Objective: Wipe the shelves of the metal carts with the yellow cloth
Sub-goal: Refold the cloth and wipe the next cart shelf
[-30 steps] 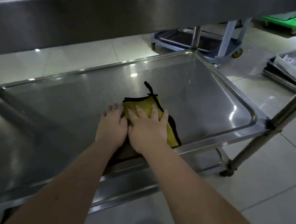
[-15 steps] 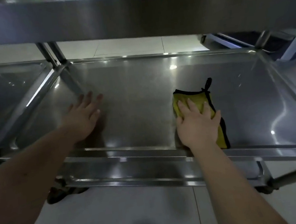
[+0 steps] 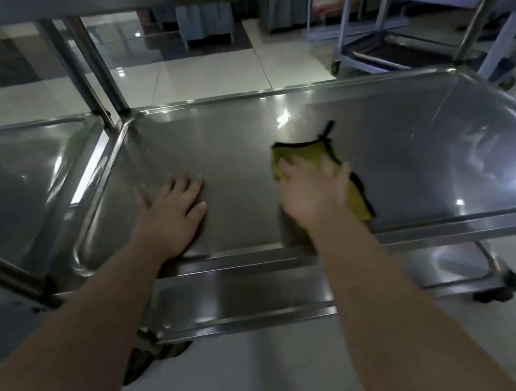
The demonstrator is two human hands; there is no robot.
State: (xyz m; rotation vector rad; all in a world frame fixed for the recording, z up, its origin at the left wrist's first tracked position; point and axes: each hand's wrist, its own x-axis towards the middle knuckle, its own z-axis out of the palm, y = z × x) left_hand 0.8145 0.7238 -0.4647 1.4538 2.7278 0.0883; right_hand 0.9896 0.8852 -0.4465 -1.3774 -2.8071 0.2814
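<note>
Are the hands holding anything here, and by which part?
Nothing is gripped. The right hand presses flat on the yellow cloth, covering its middle; the left hand rests on the shelf.

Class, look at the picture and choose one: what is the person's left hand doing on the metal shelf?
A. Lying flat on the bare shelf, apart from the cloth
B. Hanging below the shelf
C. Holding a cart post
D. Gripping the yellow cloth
A: the left hand lies with fingers spread on the bare shelf, while the yellow cloth sits under the right hand further along.
</note>
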